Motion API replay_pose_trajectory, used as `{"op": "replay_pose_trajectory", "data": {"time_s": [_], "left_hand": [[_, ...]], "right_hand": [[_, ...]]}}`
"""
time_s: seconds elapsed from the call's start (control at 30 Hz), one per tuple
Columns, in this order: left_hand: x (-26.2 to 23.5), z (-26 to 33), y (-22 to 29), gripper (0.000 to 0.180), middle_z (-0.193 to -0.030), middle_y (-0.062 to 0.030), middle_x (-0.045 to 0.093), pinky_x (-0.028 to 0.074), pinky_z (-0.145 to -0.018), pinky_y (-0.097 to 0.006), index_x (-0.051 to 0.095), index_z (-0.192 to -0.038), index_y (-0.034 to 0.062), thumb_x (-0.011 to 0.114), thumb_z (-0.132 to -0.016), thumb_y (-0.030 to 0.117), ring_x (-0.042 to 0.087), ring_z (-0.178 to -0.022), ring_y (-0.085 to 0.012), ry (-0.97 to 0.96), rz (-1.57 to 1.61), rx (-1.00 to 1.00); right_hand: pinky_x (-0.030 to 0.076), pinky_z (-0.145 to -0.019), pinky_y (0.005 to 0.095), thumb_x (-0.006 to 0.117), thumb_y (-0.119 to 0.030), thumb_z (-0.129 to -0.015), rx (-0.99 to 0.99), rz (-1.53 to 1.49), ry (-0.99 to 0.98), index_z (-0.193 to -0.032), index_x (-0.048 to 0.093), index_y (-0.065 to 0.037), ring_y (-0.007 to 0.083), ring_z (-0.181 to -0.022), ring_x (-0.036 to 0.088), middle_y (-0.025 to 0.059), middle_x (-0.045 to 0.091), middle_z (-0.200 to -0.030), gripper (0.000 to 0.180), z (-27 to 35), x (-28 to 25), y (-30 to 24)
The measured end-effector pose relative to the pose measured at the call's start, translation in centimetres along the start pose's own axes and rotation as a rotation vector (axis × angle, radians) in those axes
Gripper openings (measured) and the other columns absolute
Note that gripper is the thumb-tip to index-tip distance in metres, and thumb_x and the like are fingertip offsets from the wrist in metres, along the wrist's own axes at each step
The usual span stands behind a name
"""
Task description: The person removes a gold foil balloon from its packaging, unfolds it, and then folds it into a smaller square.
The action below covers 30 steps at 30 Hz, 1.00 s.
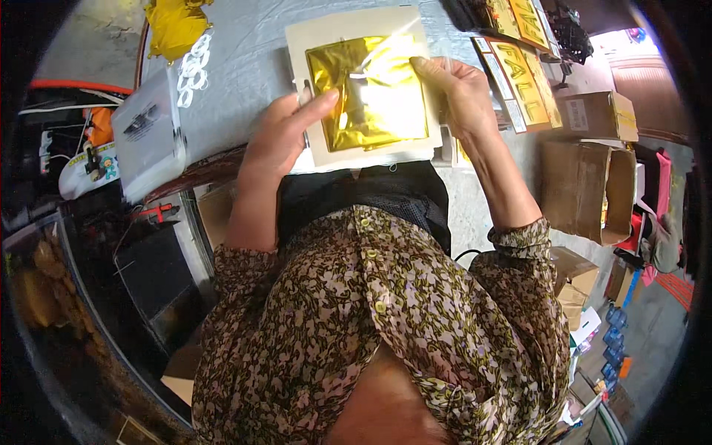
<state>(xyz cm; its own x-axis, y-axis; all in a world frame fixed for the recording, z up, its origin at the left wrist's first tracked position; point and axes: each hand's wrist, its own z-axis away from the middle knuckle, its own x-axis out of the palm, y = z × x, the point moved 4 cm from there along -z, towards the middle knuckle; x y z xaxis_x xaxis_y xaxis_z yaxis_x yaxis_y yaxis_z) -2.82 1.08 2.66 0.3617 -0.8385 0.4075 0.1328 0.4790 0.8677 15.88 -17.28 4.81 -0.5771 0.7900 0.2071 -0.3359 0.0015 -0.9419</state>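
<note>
- Left hand and right hand grip a cream card by opposite sides, I see.
- Both thumbs touch the gold foil upon it.

Grey tbl: gold foil & wht rings on L, orange pkgs R.

Both arms forward, hands level-ish and apart. Left forearm runs up, slightly inward; left hand pinching, thumb extended inward on top, other fingers mostly hidden. Right forearm slants up and inward; right hand pinching too, thumb pointing inward, fingers curled under.
</note>
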Motion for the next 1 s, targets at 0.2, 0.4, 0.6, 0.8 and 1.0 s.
{"op": "replay_pose_trajectory", "data": {"time_s": [0.2, 0.4, 0.6, 0.8, 1.0], "left_hand": [[0.0, 0.1, 0.2, 0.038, -0.127, -0.0121, 0.068, 0.050, -0.102, -0.035, 0.058, -0.135, -0.0066, 0.066, -0.102, 0.011, 0.065, -0.115, -0.0182, 0.012, 0.051, 0.058], [-1.0, -0.1, 0.9, 0.037, -0.126, -0.0116, 0.068, 0.051, -0.100, -0.034, 0.059, -0.134, -0.0069, 0.066, -0.102, 0.011, 0.065, -0.111, -0.0176, 0.097, 0.038, 0.093], [-0.9, -0.2, 1.1, 0.036, -0.123, -0.0108, 0.069, 0.052, -0.098, -0.033, 0.060, -0.132, -0.0072, 0.066, -0.103, 0.013, 0.065, -0.109, -0.0166, 0.119, 0.008, 0.097], [-1.3, -0.1, 1.5, 0.046, -0.128, -0.0138, 0.067, 0.054, -0.101, -0.037, 0.056, -0.137, -0.0042, 0.068, -0.102, 0.024, 0.067, -0.115, -0.0214, 0.095, 0.179, 0.041], [-1.6, -1.7, 1.0, 0.049, -0.128, -0.0121, 0.068, 0.054, -0.104, -0.040, 0.057, -0.138, -0.0006, 0.072, -0.098, 0.024, 0.067, -0.117, -0.0233, 0.078, 0.345, -0.003]], "right_hand": [[0.051, -0.055, 0.0217, 0.077, -0.016, -0.097, 0.027, 0.021, -0.062, -0.094, 0.077, -0.001, 0.0084, -0.062, 0.066, 0.0059, 0.076, -0.081, 0.016, -1.0, 0.0, -0.3], [0.041, -0.045, 0.0212, 0.081, -0.018, -0.093, 0.180, 0.156, -0.255, -0.087, 0.078, -0.004, 0.0039, -0.052, 0.055, -0.0005, 0.070, -0.070, 0.016, 0.5, 0.2, -1.0], [0.052, -0.055, 0.0229, 0.081, -0.013, -0.092, 0.137, 0.090, -0.213, -0.088, 0.078, -0.001, 0.0088, -0.061, 0.067, 0.0059, 0.076, -0.077, 0.013, -1.0, -0.4, 0.8], [0.047, -0.053, 0.0223, 0.081, -0.016, -0.093, 0.113, 0.084, -0.120, -0.092, 0.078, 0.000, 0.0074, -0.057, 0.063, 0.0047, 0.075, -0.075, 0.017, -0.5, 1.2, 0.7], [0.039, -0.051, 0.0210, 0.082, -0.020, -0.092, 0.019, 0.141, -0.176, -0.084, 0.077, -0.003, 0.0037, -0.055, 0.057, 0.0006, 0.071, -0.070, 0.019, -0.2, 2.0, -0.8]]}}
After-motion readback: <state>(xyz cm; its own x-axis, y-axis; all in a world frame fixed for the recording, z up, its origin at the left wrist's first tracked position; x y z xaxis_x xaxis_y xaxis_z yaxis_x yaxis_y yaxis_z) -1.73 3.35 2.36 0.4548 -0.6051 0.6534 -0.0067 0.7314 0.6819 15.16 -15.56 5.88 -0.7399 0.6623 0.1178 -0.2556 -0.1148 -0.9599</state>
